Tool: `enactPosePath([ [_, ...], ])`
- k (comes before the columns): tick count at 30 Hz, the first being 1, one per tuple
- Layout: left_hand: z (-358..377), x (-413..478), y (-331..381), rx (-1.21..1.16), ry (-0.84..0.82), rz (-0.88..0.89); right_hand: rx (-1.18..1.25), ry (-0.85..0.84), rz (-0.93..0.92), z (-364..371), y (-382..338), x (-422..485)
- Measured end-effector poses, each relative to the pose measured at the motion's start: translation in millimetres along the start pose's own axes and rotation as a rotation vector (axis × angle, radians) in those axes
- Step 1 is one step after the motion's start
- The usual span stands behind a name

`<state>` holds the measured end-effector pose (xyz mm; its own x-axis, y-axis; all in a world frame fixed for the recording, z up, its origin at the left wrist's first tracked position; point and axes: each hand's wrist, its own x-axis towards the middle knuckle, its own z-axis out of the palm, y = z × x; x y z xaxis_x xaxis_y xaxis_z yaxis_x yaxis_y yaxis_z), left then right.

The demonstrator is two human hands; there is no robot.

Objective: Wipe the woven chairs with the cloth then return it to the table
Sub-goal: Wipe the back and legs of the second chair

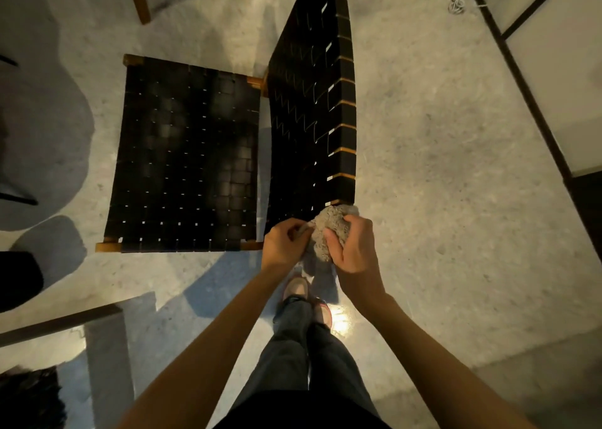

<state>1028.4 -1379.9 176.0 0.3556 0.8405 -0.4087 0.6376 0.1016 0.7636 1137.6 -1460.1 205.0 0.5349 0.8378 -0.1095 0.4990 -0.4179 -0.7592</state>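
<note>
we stand over the black woven chair (185, 155) on the speckled floor (439, 168). the fluffy beige cloth (329, 230) is bunched between both hands at the near corner of the chair's backrest (309, 102). our right hand (353, 249) has its grip curled round the cloth; our left hand (285, 241) pinches its edge just beside.

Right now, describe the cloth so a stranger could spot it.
Find the black woven chair on the pale floor. At its back's near corner, the left hand and right hand hold the cloth. It alone is fluffy, beige and bunched.
</note>
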Motion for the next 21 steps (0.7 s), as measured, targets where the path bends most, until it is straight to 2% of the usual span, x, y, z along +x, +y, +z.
enactPosePath([
  [2,2.0,-3.1,-5.1,-0.033,-0.02,-0.026,-0.226,0.025,-0.187,-1.2,10.9,-1.2],
  [5,3.2,-11.5,-13.5,-0.041,0.014,-0.026,-0.385,-0.202,-0.38,-16.8,25.7,1.2],
  [7,4.0,-19.6,-16.5,-0.027,0.045,-0.007,-0.383,-0.314,-0.478,-34.1,32.8,11.7],
  [10,3.9,-31.4,-19.2,-0.031,0.058,0.0,-0.564,-0.242,-0.752,-43.8,35.7,24.0],
  [12,3.4,-35.6,-17.6,-0.04,0.068,-0.009,-0.566,-0.18,-0.598,-33.9,34.1,17.3],
  [15,1.7,-37.7,-7.5,-0.114,0.114,-0.028,-0.317,-0.047,-0.126,-7.7,18.3,-7.3],
  [17,-0.2,-40.2,1.4,-0.124,0.154,0.026,-0.201,0.032,0.072,3.9,9.7,-11.7],
  [21,-1.7,-48.3,15.1,-0.091,0.102,0.213,-0.11,0.042,0.133,4.5,6.7,-10.6],
])
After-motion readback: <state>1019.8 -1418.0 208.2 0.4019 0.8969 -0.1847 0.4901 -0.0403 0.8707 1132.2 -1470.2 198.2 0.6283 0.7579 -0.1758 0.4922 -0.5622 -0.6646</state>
